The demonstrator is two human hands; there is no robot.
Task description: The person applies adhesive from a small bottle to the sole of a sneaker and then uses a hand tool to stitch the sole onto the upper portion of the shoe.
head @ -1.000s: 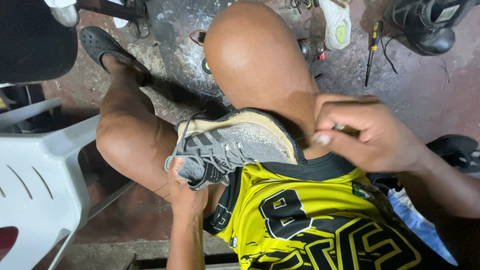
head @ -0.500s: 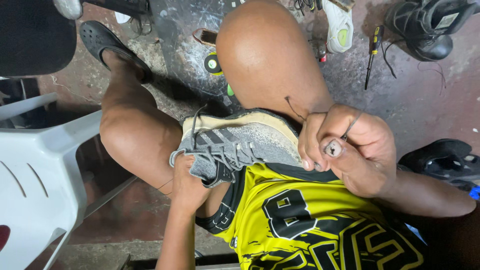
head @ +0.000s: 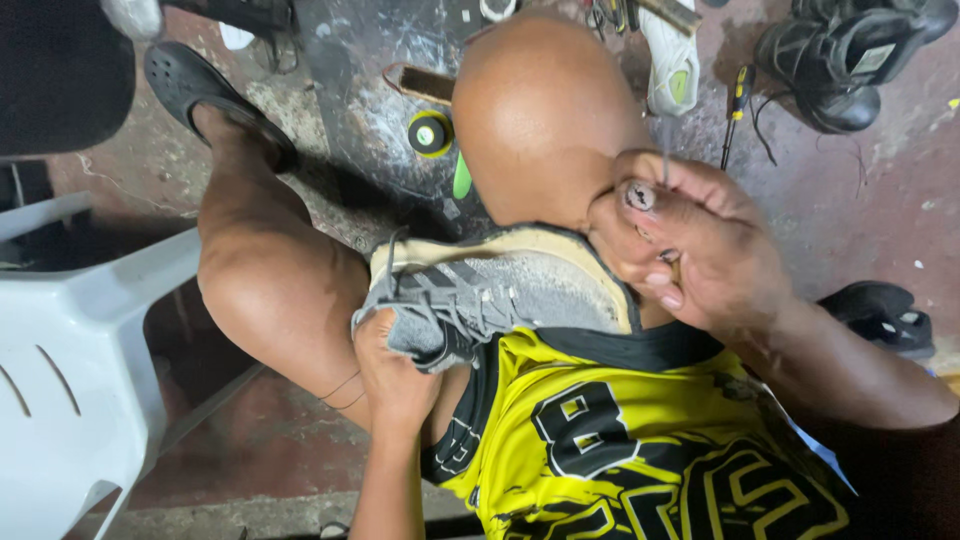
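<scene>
- Grey sneaker (head: 500, 300): I see it lying on its side across the lap, wedged between the two bare knees, its pale worn sole edge turned up toward the right knee and its laces facing the camera.
- Left hand (head: 395, 375): I see it under the shoe's collar end, fingers curled up around the grey fabric and gripping it from below.
- Right hand (head: 680, 250): it sits at the toe end of the sole, touching the shoe; the fingers are bunched together, thumb pressed against them, pinching something thin. A fine thread (head: 664, 150) seems to rise from the pinch, but I cannot tell for sure.
- Around: yellow and black jersey (head: 640, 450) just below the shoe; white plastic chair (head: 70, 380) at left; black boot (head: 850, 60) and screwdriver (head: 737, 105) on the floor beyond.
</scene>
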